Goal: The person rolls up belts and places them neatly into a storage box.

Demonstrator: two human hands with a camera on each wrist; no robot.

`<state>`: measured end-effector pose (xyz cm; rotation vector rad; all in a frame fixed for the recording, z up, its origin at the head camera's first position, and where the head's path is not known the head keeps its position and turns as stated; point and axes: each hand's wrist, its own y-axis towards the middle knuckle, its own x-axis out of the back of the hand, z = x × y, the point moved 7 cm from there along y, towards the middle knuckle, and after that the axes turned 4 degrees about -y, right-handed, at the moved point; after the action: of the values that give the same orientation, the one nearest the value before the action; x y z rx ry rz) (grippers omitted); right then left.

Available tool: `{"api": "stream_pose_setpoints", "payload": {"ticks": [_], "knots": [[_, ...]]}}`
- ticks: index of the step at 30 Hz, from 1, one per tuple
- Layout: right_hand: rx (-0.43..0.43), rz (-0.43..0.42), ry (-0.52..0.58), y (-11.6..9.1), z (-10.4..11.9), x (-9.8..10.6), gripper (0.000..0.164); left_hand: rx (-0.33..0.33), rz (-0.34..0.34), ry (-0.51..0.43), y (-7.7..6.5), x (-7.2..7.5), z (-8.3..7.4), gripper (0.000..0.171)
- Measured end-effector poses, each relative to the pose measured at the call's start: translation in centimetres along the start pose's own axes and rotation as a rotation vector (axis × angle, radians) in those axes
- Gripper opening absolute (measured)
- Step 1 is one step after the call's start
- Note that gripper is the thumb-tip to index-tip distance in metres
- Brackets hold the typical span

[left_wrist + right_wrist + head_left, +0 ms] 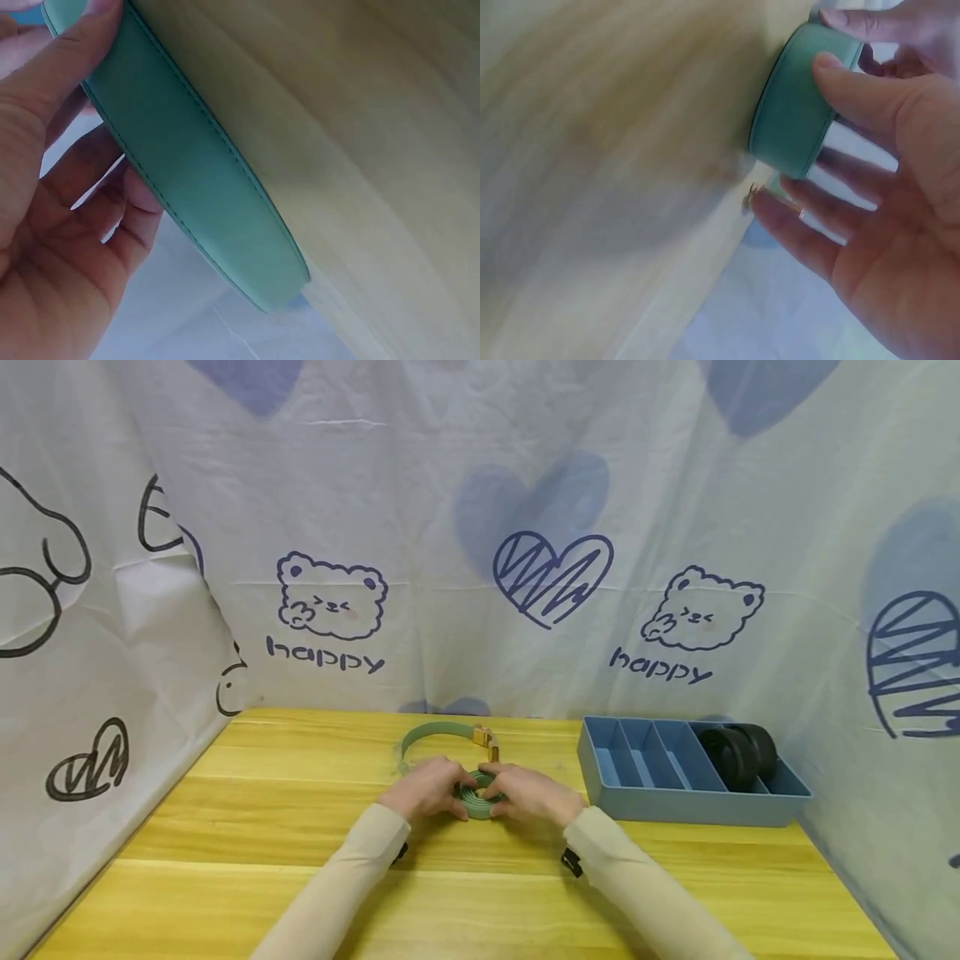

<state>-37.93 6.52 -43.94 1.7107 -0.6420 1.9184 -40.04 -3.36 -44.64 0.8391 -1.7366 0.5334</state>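
A green belt lies on the table, part of it wound into a flat coil (478, 811) standing on its edge. The rest curves behind in a wider loop (438, 727) that ends at a gold buckle (482, 737). My left hand (427, 787) grips the coil from the left, its thumb on the stitched green strap (187, 157) in the left wrist view. From the right, my right hand (536, 795) pinches the coil with thumb and fingers. The right wrist view shows its thumb pressed on the coil's outer face (795, 112).
At the back right stands a blue-grey divided box (697, 807). Its right compartments hold black rolled items (738, 756); other compartments show bare floors. The wooden table (247, 827) meets a printed white cloth (450, 643) at its back and sides.
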Motion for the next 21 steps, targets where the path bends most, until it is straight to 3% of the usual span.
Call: {"api": "stream_pose_setpoints", "payload": {"ticks": [7, 14, 21], "knots": [[-0.032, -0.059, -0.003, 0.3, 0.4, -0.2, 0.025, -0.054, -0.018, 0.022, 0.4, 0.0, -0.7, 0.039], [-0.022, -0.012, -0.008, 0.2, -0.4, -0.2, 0.03, -0.016, -0.002, -0.046, -0.1, 0.1, 0.4, 0.049], [-0.018, -0.033, 0.011, 0.6, 0.0, -0.4, 0.03, -0.027, -0.049, 0.016, 0.1, 0.1, 0.0, 0.043]]}}
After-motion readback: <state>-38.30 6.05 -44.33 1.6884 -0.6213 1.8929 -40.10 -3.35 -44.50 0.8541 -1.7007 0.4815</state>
